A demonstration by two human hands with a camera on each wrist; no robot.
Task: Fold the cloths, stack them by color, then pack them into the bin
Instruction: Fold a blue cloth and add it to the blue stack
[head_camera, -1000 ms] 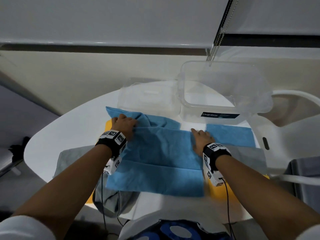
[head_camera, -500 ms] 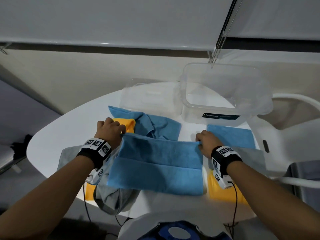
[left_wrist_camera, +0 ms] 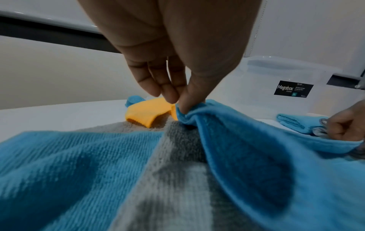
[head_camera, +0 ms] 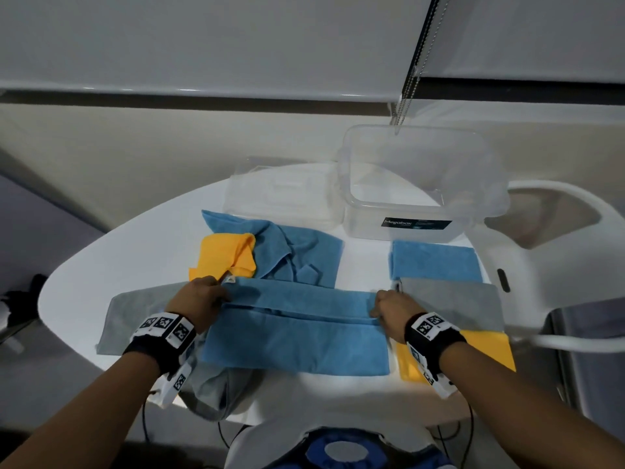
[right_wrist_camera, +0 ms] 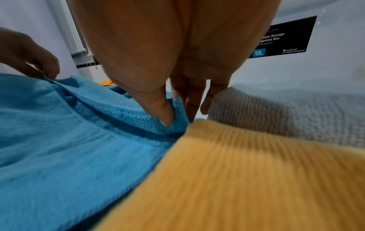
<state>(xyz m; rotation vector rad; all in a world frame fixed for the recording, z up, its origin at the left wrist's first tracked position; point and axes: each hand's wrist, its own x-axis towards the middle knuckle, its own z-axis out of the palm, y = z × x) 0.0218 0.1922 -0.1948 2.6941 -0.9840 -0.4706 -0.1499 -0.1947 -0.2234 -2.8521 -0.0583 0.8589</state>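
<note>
A blue cloth (head_camera: 297,336) lies across the middle of the white table (head_camera: 111,258), its far half lifted and doubled toward me. My left hand (head_camera: 220,294) pinches its far left corner (left_wrist_camera: 185,111) between thumb and fingers. My right hand (head_camera: 378,306) pinches the far right corner (right_wrist_camera: 173,118) the same way. A folded blue cloth (head_camera: 436,262), a folded grey cloth (head_camera: 453,306) and a folded yellow cloth (head_camera: 487,350) lie at the right. The clear bin (head_camera: 419,184) stands behind them, with no cloth in it.
A crumpled blue cloth (head_camera: 297,252) and a yellow cloth (head_camera: 226,252) lie at the far left. A grey cloth (head_camera: 135,319) spreads under my left wrist and hangs over the near edge. The clear lid (head_camera: 280,194) lies left of the bin.
Both hands took hold of the blue cloth's far corners and drew them toward me, folding the far half over the near half. The yellow cloth behind came into sight.
</note>
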